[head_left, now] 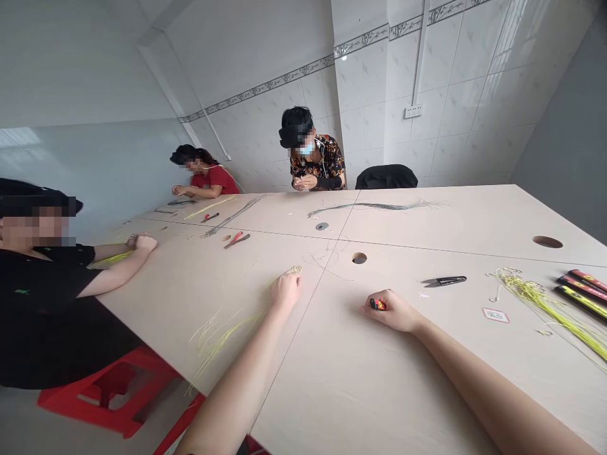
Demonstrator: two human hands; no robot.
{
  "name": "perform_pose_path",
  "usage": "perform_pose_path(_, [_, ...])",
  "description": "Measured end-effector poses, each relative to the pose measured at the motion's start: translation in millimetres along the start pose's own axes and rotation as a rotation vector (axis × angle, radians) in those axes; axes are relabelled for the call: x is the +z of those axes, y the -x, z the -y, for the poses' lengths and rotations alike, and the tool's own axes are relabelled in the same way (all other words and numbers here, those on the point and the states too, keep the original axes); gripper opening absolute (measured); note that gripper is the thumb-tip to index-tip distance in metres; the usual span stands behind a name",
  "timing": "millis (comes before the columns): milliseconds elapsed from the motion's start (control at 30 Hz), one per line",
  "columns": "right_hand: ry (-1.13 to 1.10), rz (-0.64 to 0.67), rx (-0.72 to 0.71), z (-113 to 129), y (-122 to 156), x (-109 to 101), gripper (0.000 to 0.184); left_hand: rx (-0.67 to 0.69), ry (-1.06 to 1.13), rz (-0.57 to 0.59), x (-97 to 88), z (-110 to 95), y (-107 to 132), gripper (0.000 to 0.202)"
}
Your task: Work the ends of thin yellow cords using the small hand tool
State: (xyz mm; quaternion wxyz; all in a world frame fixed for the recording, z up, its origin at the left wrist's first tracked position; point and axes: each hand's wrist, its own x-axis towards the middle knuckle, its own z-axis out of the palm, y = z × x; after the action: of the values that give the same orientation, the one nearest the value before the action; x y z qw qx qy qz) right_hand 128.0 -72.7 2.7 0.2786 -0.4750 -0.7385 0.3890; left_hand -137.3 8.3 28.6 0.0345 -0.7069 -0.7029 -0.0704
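My left hand (286, 289) rests on the table with its fingers curled around a small bundle of pale yellow cords (294, 270); more loose yellow strands (222, 332) trail from it toward the table's near edge. My right hand (392, 309) lies closed on a small red and black lighter (377, 304). Black thread snips (444, 281) lie a short way beyond my right hand. A thin loop of cord (327, 258) lies between my hands and the table's cable hole (359, 258).
A bunch of yellow-green cords (550, 304), red and black sticks (582, 287) and a small label (496, 315) lie at right. Three other people sit at the left and far sides. Red-handled cutters (236, 239), grey cords (379, 206) and a red stool (114, 392) are around.
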Motion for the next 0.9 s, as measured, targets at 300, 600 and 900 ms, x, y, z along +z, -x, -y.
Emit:
perform_pose_path(300, [0.001, 0.009, -0.004, -3, -1, 1, 0.038, -0.037, 0.109, -0.035, 5.4, 4, -3, 0.027])
perform_pose_path(600, [0.041, 0.013, -0.023, -2, -2, 1, 0.039, -0.016, 0.235, 0.012, 11.7, 1, -3, 0.025])
perform_pose_path(900, [0.050, 0.008, -0.027, 1, -1, 0, 0.037, 0.314, 0.325, 0.010, 9.3, -3, 6, 0.020])
